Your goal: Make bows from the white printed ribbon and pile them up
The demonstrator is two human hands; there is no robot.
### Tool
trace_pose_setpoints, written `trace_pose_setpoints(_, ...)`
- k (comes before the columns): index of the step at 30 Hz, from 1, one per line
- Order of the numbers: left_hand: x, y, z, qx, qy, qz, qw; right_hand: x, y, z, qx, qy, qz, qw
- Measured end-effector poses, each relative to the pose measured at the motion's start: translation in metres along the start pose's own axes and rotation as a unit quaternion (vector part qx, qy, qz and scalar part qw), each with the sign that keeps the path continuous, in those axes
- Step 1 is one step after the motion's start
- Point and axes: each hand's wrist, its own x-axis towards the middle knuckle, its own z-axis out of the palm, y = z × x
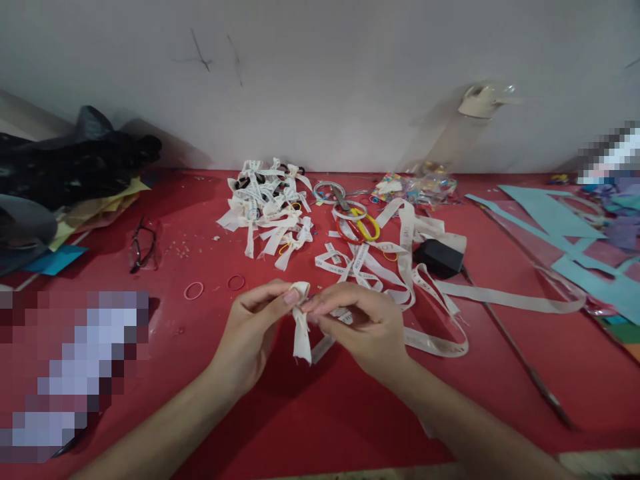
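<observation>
Between my two hands is a white ribbon bow (302, 337), its tail hanging down above the red table. The fingertips of my left hand (257, 317) pinch the bow's upper loop. My right hand (363, 320) pinches its knot from the other side; a small dark bit shows at those fingertips, too small to make out. Just beyond lie a pink hair tie (236, 283) and a paler pink one (193, 291). Farther back is a pile of white ribbon bows (265, 200), some with black or yellow hair ties. Loose printed ribbon (400, 280) spreads beside my right hand.
Scissors (357, 223) with red and yellow handles lie behind the ribbon, near a black block (439, 258). Eyeglasses (143, 245) and a black plastic bag (85, 160) are at the left. A bottle (463, 127) stands against the wall. Blue cut sheets (560, 220) cover the right side.
</observation>
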Motion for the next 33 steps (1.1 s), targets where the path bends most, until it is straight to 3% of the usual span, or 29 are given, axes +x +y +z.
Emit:
trace_pose_setpoints(3, -0.0006, -0.0020, -0.0001, 0.021, -0.014, 0.020, 0.999, -0.0018, 0.0004, 0.0017, -0.016, 0.009, -0.012, 1.000)
trace_pose_setpoints(8, -0.0006, -0.0049, -0.0029, 0.043, 0.008, 0.034, 0.998, -0.0008, -0.0013, 0.0036, -0.095, 0.017, 0.016, 0.995)
trace_pose_setpoints(22, -0.0030, -0.0029, -0.0038, 0.147, 0.038, 0.092, 0.984, 0.0019, -0.0008, -0.0017, -0.184, -0.048, -0.039, 0.981)
trace_pose_setpoints(28, -0.0032, 0.0013, -0.0023, 0.179, 0.021, 0.112, 0.977, 0.0037, -0.0024, -0.0005, -0.170, -0.063, -0.036, 0.983)
trace_pose_setpoints(33, -0.0026, 0.0031, -0.0023, 0.186, 0.040, 0.111, 0.975, 0.0043, -0.0010, -0.0024, -0.155, -0.045, -0.015, 0.987)
